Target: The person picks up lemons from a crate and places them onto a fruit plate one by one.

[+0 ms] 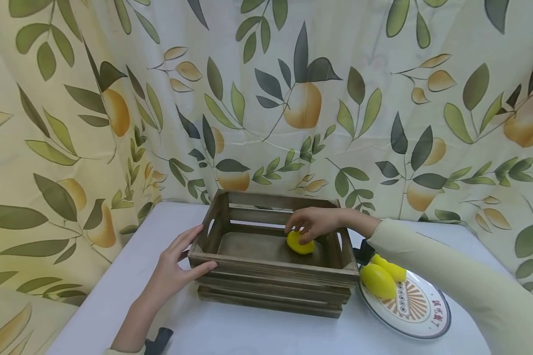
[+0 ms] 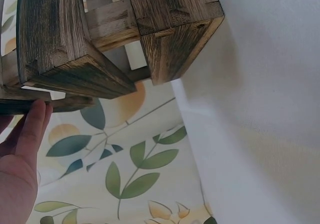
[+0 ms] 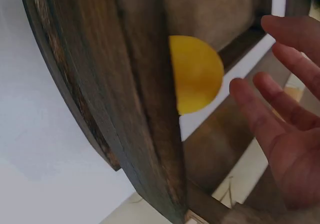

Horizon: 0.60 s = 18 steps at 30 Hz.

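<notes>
A brown slatted wooden crate stands on the white table. Inside it, toward the right, sits a yellow lemon, partly covered by my right hand in the head view. The right wrist view shows that hand with fingers spread and apart from the lemon. My left hand rests at the crate's front left corner, thumb along the front rail and straight fingers against the left end. In the left wrist view, fingertips of this hand touch the crate's edge.
Right of the crate, a white plate with a printed sunburst and lettering carries yellow lemons, partly behind the right sleeve. A leaf-and-fruit patterned curtain hangs behind and left of the white table.
</notes>
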Each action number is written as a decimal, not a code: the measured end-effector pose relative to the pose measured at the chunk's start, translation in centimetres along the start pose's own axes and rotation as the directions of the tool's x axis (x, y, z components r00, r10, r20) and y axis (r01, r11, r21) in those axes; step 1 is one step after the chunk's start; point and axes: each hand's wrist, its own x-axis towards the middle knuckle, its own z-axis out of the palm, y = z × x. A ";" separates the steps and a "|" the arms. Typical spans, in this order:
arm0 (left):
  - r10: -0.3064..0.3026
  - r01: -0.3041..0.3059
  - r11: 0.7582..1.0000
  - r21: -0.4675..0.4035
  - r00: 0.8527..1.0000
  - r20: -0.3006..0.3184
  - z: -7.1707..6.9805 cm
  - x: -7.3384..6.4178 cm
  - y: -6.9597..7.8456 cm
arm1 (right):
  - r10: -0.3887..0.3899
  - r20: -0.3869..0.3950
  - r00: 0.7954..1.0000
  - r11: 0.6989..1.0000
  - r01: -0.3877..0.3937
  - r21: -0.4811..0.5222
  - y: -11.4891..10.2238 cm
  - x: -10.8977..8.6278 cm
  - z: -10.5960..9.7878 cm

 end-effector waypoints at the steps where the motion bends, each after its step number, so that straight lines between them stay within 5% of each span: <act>1: 0.002 -0.002 1.000 0.002 1.000 0.001 0.1 0.0 0.0 | -0.002 0.009 1.000 1.000 0.003 -0.016 0.1 0.1 0.0; 8: 0.000 0.000 1.000 0.000 1.000 -0.001 0.2 0.0 -0.1 | -0.021 0.021 1.000 0.979 0.025 -0.204 0.9 1.1 0.1; 18: -0.001 0.001 1.000 -0.008 1.000 -0.002 0.0 0.1 -0.1 | 0.152 0.095 0.984 0.954 -0.121 -0.274 1.4 2.2 0.7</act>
